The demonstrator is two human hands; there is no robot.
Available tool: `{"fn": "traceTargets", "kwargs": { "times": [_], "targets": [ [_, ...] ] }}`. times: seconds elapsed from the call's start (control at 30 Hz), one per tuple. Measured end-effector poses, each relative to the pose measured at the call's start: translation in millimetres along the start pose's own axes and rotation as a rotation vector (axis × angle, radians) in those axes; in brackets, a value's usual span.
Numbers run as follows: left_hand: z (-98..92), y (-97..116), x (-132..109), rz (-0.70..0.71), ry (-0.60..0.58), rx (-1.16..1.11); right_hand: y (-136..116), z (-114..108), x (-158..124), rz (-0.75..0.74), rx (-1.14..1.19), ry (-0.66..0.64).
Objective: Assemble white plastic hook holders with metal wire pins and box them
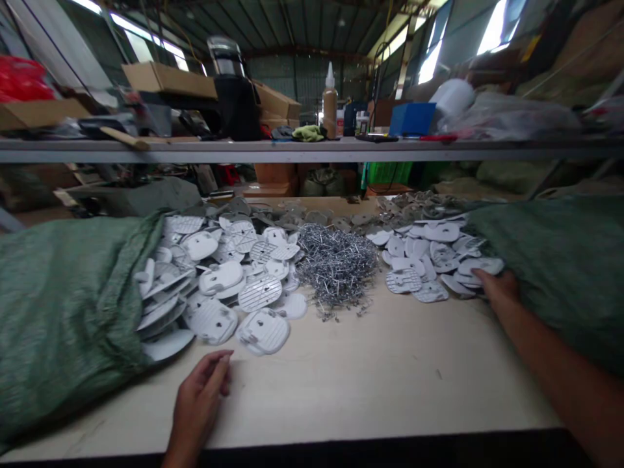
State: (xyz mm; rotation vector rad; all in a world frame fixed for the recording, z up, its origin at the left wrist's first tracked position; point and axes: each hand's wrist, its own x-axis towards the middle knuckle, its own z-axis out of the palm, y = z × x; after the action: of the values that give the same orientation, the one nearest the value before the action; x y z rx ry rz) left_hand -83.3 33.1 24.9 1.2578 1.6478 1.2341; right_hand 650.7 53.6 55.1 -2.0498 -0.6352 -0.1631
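Note:
My right hand reaches to the edge of the right pile, its fingers closed on the rim of a white oval plastic plate. More white plates lie heaped beside it, some ribbed, with a small hole. Above the bare tabletop, my left hand has its fingers curled in, thumb against them; whatever is between them, if anything, is hidden. Just beyond it lie two overlapping ribbed plates at the front of a larger left pile. Between the piles sits a mound of thin metal pins.
Green woven sacks lie at the left and right, the left one spilling plates. Greyish flat pieces line the back of the table. A metal shelf crosses behind, bearing a glue bottle, a blue box and cartons.

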Motion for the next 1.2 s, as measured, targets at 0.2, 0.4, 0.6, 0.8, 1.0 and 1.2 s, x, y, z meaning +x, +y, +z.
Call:
{"fn": "traceTargets", "kwargs": {
  "times": [0.2, 0.4, 0.6, 0.8, 1.0, 1.2],
  "targets": [
    [2.3, -0.6, 0.3, -0.003, -0.016, 0.027, 5.2, 11.7, -36.1, 0.148, 0.139, -0.058],
    [0.3, 0.1, 0.2, -0.035, 0.000, 0.107, -8.1, 35.1, -75.4, 0.068, 0.167, -0.142],
    [-1.1, 1.0, 1.2, -0.037, 0.000, 0.163, -14.2, 36.9, -74.4, 0.000, -0.065, -0.131],
    [0.5, 0.0, 0.4, -0.033, 0.000, 0.131, -26.7, 11.4, -58.7, -0.065, -0.348, -0.103],
    [3.4, -5.7, 2.1, -0.037, -0.005, 0.078, -75.0, 4.8, -96.7, -0.581, -0.136, -0.124],
    [3.5, -2.6, -3.6, -0.007, -0.009, 0.037, -137.0, 30.2, -188.8, -0.866, 0.082, -0.654]
  ]
}}
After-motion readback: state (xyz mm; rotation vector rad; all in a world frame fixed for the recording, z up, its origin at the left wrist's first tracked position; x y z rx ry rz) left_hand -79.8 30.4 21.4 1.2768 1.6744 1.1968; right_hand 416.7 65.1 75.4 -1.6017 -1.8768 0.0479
